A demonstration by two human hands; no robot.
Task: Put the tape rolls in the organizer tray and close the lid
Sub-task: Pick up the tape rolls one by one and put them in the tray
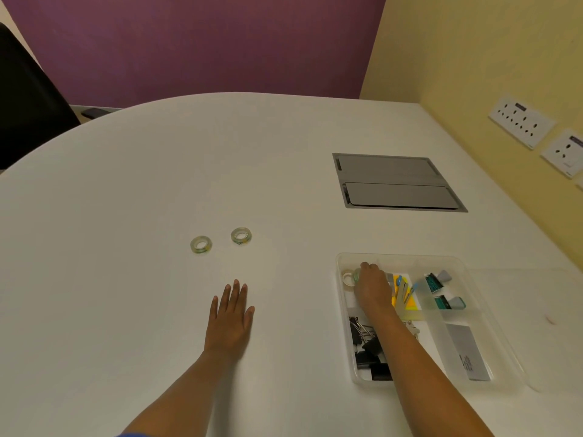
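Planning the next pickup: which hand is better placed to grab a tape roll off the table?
Likely the left hand: it lies flat and empty just below the two loose tape rolls. The right hand is busy inside the organizer tray.

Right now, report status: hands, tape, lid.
Left hand flat on table, empty. Right hand setting roll in organizer tray. Two tape rolls still out. Lid off. Path clear.

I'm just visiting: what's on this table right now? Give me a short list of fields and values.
loose tape rolls: two, flat on the table
tray: clear, open, right of the rolls
tape in tray: one roll in the far-left compartment
right hand: in that compartment, on a second roll
left hand: flat on the table, empty
lid: clear, lying right of the tray
other contents: binder clips, sticky notes
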